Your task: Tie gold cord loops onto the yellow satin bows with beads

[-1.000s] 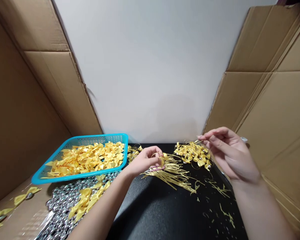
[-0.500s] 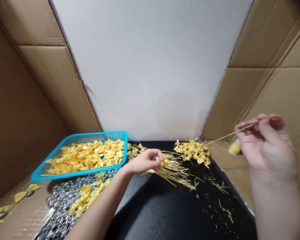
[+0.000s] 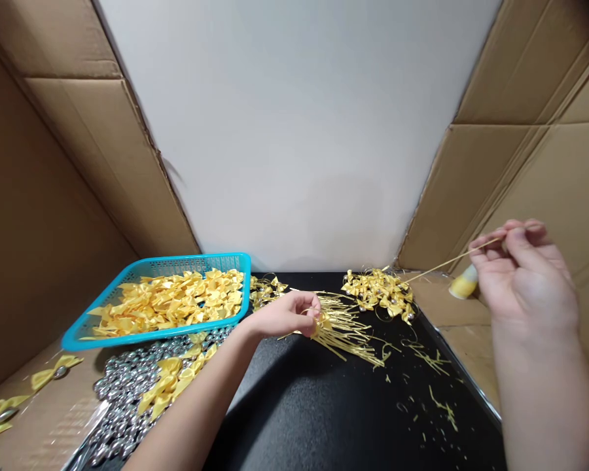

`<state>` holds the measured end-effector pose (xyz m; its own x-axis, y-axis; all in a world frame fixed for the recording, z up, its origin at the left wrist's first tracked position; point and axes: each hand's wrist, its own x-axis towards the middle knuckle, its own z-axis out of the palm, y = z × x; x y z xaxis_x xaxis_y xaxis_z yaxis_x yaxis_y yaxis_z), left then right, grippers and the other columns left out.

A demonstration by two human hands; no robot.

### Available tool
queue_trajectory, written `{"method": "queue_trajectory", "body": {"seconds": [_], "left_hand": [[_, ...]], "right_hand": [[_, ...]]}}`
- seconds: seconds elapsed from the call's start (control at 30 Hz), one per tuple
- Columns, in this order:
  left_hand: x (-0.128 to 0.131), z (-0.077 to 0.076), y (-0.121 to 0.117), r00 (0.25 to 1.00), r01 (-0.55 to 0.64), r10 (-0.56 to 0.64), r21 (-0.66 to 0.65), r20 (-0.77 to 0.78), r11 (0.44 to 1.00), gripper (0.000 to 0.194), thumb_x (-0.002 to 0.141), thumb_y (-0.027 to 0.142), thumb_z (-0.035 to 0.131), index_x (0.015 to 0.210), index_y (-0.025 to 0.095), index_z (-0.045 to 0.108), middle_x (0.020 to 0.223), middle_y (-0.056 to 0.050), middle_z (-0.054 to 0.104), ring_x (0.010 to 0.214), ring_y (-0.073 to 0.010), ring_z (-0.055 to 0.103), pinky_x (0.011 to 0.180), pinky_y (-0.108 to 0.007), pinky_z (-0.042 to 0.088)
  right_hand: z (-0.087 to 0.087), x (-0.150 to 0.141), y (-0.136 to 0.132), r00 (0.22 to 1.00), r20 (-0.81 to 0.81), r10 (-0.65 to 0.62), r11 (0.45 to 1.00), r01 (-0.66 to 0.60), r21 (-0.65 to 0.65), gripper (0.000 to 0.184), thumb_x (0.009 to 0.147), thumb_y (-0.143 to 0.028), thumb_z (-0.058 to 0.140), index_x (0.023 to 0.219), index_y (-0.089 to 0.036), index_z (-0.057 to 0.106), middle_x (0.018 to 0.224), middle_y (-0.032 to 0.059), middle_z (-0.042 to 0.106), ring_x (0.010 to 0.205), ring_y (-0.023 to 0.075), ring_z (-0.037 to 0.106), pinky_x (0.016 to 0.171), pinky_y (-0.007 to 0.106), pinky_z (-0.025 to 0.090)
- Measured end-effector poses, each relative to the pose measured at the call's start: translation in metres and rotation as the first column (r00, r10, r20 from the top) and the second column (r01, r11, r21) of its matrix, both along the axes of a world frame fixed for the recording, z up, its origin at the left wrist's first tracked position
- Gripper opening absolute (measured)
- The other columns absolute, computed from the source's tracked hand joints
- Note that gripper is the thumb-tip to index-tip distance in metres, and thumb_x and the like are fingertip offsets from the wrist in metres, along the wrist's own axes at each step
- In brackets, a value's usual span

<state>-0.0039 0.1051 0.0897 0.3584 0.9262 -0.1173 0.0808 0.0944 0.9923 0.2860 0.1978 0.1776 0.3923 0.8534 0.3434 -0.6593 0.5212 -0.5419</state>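
My left hand (image 3: 294, 314) is closed in a pinch over the middle of the black table, gripping a small yellow ribbon bow (image 3: 325, 321) mostly hidden by the fingers. Under and beyond it spreads a bundle of gold cord pieces (image 3: 353, 337). My right hand (image 3: 523, 268), palm up at the right, pinches a thin gold cord (image 3: 446, 263) between thumb and fingers. That cord runs taut-looking down to the left, toward a pile of bows with silver beads and cord loops (image 3: 380, 292); where its far end stops I cannot tell.
A blue basket (image 3: 150, 343) full of yellow bows stands at the left. Silver beads (image 3: 127, 386) and loose bows (image 3: 169, 383) lie before it. A yellow-and-white spool (image 3: 464, 284) sits on cardboard at the right. Cord scraps (image 3: 442, 409) litter the black table (image 3: 294, 418). Cardboard walls flank both sides.
My right hand has shifted slightly left and up, still pinching the cord. My left hand has hardly moved and keeps the bow. The view has tilted a little.
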Motion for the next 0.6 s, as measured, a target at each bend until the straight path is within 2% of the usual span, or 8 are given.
{"method": "queue_trajectory", "body": {"seconds": [0.13,0.3,0.47,0.6], "left_hand": [[-0.005,-0.007,0.003,1.000,-0.020,0.020,-0.022,0.000,1.000,0.015,0.064,0.011,0.059,0.070,0.019,0.048,0.068,0.003,0.054,0.057,-0.0085,0.053,0.058,-0.022,0.043],[-0.010,-0.019,0.008,1.000,0.015,-0.016,-0.060,-0.014,0.998,0.016,0.063,0.012,0.062,0.069,0.017,0.048,0.068,0.003,0.054,0.057,-0.0088,0.054,0.057,-0.022,0.044],[-0.013,-0.027,0.011,0.999,0.053,-0.054,-0.101,0.002,0.993,0.020,0.062,0.014,0.067,0.069,0.017,0.048,0.069,0.004,0.055,0.059,-0.0092,0.056,0.059,-0.024,0.047],[-0.014,-0.028,0.011,0.998,0.070,-0.069,-0.113,0.007,0.991,0.022,0.060,0.014,0.067,0.069,0.016,0.047,0.072,0.004,0.057,0.056,-0.0067,0.055,0.059,-0.023,0.047]], "right_hand": [[0.006,0.012,0.002,0.995,-0.054,-0.079,0.997,0.079,0.007,0.037,0.074,0.014,0.043,0.062,-0.015,0.063,0.070,-0.0007,0.061,0.062,0.0064,0.057,0.064,0.026,0.044],[0.010,0.027,0.002,0.996,-0.064,-0.058,0.998,0.058,-0.002,0.050,0.085,0.014,0.028,0.063,-0.017,0.060,0.071,-0.0043,0.060,0.061,0.0034,0.056,0.061,0.021,0.045],[0.009,0.036,0.008,0.995,-0.073,-0.063,0.997,0.065,0.034,0.050,0.086,0.016,0.026,0.065,-0.016,0.057,0.070,-0.0044,0.058,0.058,0.0029,0.056,0.059,0.020,0.045],[0.003,0.040,0.016,0.994,-0.043,-0.096,0.995,0.096,-0.016,0.048,0.082,0.018,0.025,0.065,-0.015,0.055,0.069,-0.0032,0.057,0.058,0.0041,0.055,0.059,0.021,0.044]]}}
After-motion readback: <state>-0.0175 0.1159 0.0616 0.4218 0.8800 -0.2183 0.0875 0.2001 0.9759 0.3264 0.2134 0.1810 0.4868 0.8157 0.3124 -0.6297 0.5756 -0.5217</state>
